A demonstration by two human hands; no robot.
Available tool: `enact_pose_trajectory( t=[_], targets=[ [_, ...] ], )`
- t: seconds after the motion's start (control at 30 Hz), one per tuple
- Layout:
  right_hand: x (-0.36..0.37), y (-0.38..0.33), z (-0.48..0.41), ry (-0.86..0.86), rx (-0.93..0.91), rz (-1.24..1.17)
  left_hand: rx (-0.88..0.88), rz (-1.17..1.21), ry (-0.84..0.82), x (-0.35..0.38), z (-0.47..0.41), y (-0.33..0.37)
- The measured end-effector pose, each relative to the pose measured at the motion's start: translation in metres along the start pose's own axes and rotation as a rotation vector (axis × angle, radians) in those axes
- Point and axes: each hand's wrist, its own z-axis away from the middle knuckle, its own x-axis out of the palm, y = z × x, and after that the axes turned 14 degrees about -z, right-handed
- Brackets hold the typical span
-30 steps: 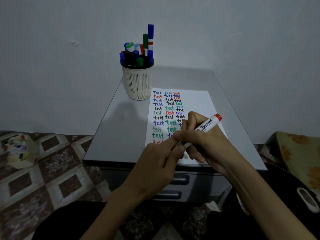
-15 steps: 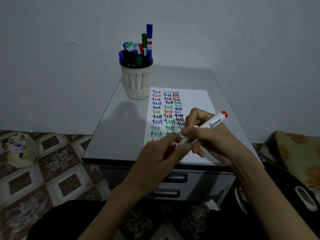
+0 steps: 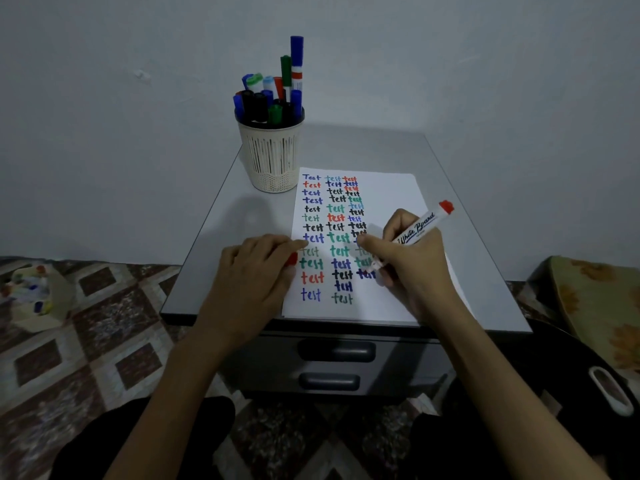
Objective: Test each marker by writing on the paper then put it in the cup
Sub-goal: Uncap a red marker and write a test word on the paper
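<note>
Grey worktop [image 3: 221,258] carries the paper [image 3: 388,192], with the cup [image 3: 272,161] of markers parked off its far-left corner, out of the way. Left hand [image 3: 256,271] steadies the sheet's edge, fingers curled round the red cap [image 3: 292,259]. Right hand [image 3: 412,268] pinches the red marker [image 3: 420,225], tip down at the third column, probably to write.

Home room: patterned floor tiles [image 3: 86,341], drawer cabinet [image 3: 332,362].

Cup [image 3: 272,157]: back of the bench [image 3: 242,216], just left of the paper [image 3: 388,195].
Markers [image 3: 273,98]: in the cup.
Paper: flat on the bench.
Cap [image 3: 292,258]: under the left hand [image 3: 252,271], at the paper's left edge.
Held marker [image 3: 419,226]: in the right hand [image 3: 415,271], over the paper.
</note>
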Motion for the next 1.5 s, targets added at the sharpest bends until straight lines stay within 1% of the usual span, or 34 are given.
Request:
enact_pose_trajectory(
  t=[0.1,0.3,0.47,0.57,0.9,1.13,1.27,1.5],
  targets=[
    [0.001,0.003,0.002,-0.003,0.019,0.023,-0.01,0.003,0.0,0.001,0.001,-0.001],
    [-0.001,0.006,0.005,-0.101,-0.019,0.095,-0.014,-0.008,0.004,0.003,0.0,-0.001],
    [-0.003,0.014,0.001,-0.085,-0.102,0.198,-0.02,-0.007,0.01,0.002,0.0,0.0],
    [-0.001,0.016,0.002,-0.101,-0.103,0.233,-0.017,-0.013,0.017,0.001,0.0,0.001],
    [-0.001,0.014,0.001,-0.075,-0.067,0.192,-0.028,0.008,0.019,-0.001,0.0,0.003],
    [-0.002,0.011,0.005,-0.135,-0.033,0.21,-0.028,0.006,0.017,-0.001,0.0,0.003],
    [-0.003,0.009,0.005,-0.099,-0.054,0.167,-0.032,-0.002,0.017,0.0,0.0,0.002],
    [-0.002,0.01,0.006,-0.109,-0.05,0.181,-0.034,-0.01,0.019,0.0,0.0,0.003]
  ],
)
